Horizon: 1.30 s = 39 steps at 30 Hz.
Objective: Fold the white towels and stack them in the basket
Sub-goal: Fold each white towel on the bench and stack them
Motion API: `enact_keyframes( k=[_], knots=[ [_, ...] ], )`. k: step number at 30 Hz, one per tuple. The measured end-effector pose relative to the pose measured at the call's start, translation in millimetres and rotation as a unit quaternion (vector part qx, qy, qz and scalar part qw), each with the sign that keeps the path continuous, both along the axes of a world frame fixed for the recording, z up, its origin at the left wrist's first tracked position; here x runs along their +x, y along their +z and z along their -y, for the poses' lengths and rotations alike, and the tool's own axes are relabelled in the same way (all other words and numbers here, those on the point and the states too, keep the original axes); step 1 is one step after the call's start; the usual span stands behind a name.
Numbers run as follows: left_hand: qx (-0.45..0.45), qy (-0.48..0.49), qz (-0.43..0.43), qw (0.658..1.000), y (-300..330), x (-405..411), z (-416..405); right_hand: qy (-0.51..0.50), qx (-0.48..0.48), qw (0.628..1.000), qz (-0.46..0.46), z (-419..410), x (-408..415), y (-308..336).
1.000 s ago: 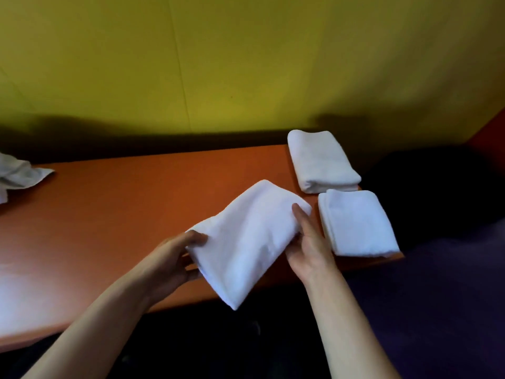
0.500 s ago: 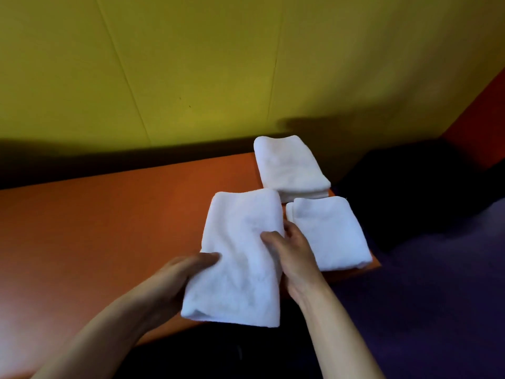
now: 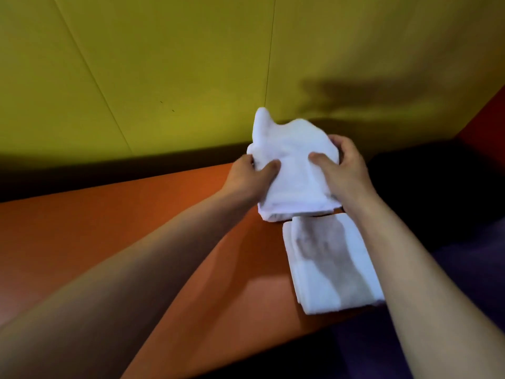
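On the smooth orange desk (image 3: pixel 109 242) a folded white terry towel (image 3: pixel 330 263) lies nearest, and just beyond it the left hand (image 3: pixel 250 177) and right hand (image 3: pixel 344 170) grip a second folded white towel (image 3: pixel 295 170), fingers curled round its sides.

Motion blur softens the raised towel (image 3: pixel 295 170) held by both hands, left (image 3: pixel 250 177) and right (image 3: pixel 343 170); whatever lies beneath it is hidden. The right forearm covers the near towel's (image 3: pixel 328 266) right edge.

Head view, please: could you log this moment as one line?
hands: left, right grip folded towel | second towel: flat on orange table | basket: unseen
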<state>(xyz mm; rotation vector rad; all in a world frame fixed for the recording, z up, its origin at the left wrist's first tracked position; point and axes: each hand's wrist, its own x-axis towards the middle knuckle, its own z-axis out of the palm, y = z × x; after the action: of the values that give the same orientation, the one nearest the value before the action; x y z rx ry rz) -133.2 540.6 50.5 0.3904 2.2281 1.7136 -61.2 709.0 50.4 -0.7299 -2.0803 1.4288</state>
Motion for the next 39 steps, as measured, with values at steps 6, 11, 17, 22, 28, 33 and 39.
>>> enact_keyframes(
  k=[6,11,17,22,28,33,39],
  knots=[
    [-0.147,0.007,-0.044,0.988,-29,-31,-34,0.008,0.11,0.985,0.133,-38,-47,-46],
    [-0.187,-0.056,-0.089,0.977,-68,-12,-19,-0.061,0.187,0.966,0.167,-30,-35,-71],
    [-0.141,-0.044,-0.025,0.989,-75,3,-14,0.023,0.123,0.968,0.217,-28,-8,-73],
    [-0.157,-0.017,-0.023,0.987,-71,-3,-27,0.038,0.123,0.971,0.199,-31,-31,-74],
    [-0.208,-0.064,-0.065,0.974,-63,-11,1,-0.029,0.251,0.941,0.224,-14,-24,-71],
    [-0.306,-0.085,-0.261,0.912,-57,2,71,0.025,0.37,0.928,0.033,53,-6,-60],
    [-0.37,-0.043,-0.318,0.872,-55,25,180,0.141,0.35,0.926,0.002,170,7,-68]
  ],
)
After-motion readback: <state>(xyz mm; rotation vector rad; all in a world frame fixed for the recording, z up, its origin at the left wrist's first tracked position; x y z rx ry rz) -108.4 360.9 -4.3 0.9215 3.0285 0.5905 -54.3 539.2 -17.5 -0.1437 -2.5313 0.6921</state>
